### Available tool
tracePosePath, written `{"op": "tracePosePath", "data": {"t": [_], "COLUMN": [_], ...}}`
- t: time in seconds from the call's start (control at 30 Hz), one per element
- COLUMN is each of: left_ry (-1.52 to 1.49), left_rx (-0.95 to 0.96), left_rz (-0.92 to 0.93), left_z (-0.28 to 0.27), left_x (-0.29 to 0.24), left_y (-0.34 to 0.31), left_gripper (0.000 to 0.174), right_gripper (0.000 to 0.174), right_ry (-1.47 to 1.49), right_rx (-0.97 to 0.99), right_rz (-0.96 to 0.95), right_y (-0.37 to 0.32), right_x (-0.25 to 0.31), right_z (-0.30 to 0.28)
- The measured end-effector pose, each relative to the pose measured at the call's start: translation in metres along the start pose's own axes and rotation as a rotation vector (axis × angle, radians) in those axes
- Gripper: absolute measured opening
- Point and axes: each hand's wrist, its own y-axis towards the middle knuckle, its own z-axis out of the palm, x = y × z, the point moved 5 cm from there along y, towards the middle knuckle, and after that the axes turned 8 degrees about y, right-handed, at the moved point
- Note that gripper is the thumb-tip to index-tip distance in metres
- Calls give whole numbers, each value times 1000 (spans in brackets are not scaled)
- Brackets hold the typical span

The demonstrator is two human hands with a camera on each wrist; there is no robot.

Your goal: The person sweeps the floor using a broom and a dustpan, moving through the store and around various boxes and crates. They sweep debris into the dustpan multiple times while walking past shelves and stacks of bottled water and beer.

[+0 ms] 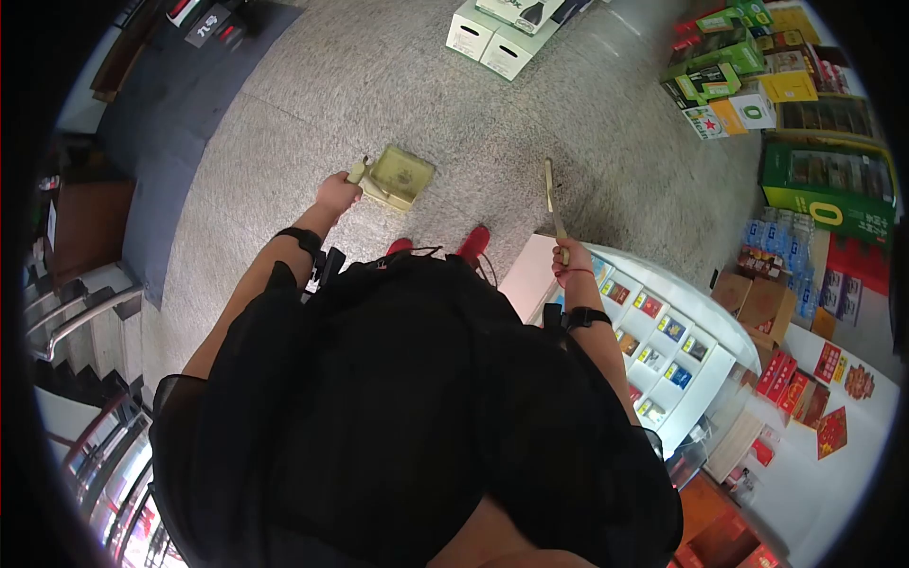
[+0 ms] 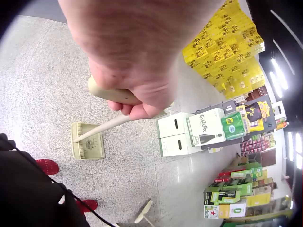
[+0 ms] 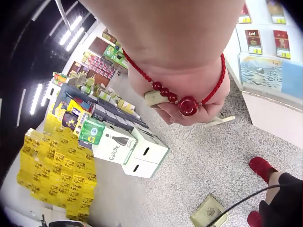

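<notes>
My left hand grips the pale handle of a long-handled dustpan. The pan lies on the speckled floor in front of my feet, its ridged edge showing in the left wrist view. Out to the right, my right hand has its fingers curled round the handle of a beige broom. The narrow bar-like broom head is down by the floor, apart from the dustpan. A red beaded bracelet circles the right wrist, and that hand hides part of the handle.
Close to my right arm stands a white display counter with small packs. White cartons stand on the floor ahead. Stacked drink cases line the right side. Red shoes show below me; a dark mat lies left.
</notes>
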Motion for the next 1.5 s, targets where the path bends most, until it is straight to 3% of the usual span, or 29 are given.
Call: {"op": "tracePosePath", "data": {"t": [0.1,0.17,0.23,0.33,0.43,0.73,0.83,1.0,1.13,1.27,1.37,1.43,1.5], "left_ry": [-24,-8,-15,-9,-53,-18,-38,-115,-106,-144,-69,-15,39], "left_rx": [-25,-22,-42,-102,-56,-98,-108,-107,-152,-74,-56,-77,-63], "left_rz": [-34,-56,-61,-48,-45,-111,-124,-147,-129,-166,-147,-113,-96], "left_z": [17,31,41,59,71,96,95,95,89,81,70,66,62], "left_x": [-27,-40,-61,-76,-114,-132,-133,-132,-134,-144,-161,-172,-178], "left_y": [1,-2,-5,4,-11,8,9,15,21,28,32,39,48], "left_gripper": [28,29,31,31,32,36,37,32,29,29,29,29,29], "right_gripper": [12,13,14,38,28,30,30,30,26,20,14,11,15], "right_ry": [-31,-61,-144,-463,-517,-601,-622,-645,-799,-810,-787,-1048,-964], "right_rx": [5,89,153,225,316,520,387,388,344,306,358,468,505], "right_rz": [-12,101,92,87,106,144,26,-34,-163,-139,-46,-148,-73], "right_y": [13,12,8,7,4,11,4,30,77,106,93,77,73], "right_x": [23,32,47,65,83,143,180,215,217,205,198,207,225], "right_z": [-8,-12,-11,-4,11,31,31,47,60,78,90,109,117]}}
